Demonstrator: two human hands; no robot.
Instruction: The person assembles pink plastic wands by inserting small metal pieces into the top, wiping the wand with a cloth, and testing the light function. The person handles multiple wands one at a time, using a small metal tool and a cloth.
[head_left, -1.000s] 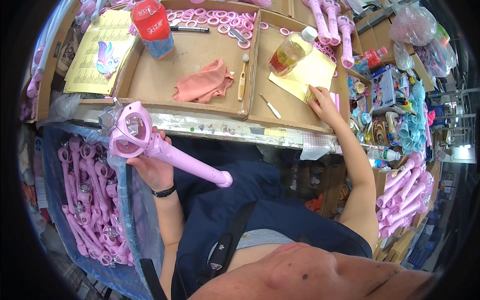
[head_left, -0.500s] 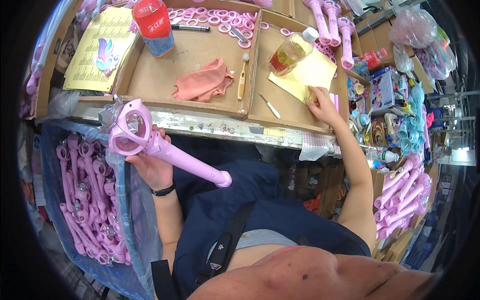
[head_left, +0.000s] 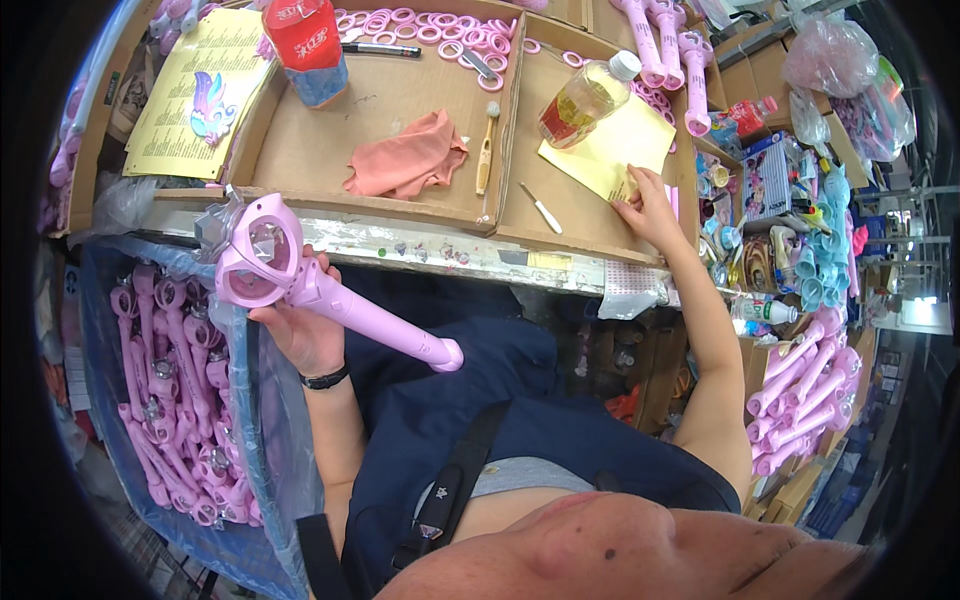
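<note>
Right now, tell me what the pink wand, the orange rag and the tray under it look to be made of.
Pink wand, held in the left hand: apparently moulded plastic, smooth with a slight sheen, even colour.
Orange rag: soft cloth, matte, crumpled into folds.
Tray: looks like brown cardboard, dull and flat, with cut raw edges.

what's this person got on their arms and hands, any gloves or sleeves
No gloves: both hands are bare. The left hand has a thin black band around the wrist. The right hand wears nothing, and both forearms are bare, with no sleeves showing on them.
</note>
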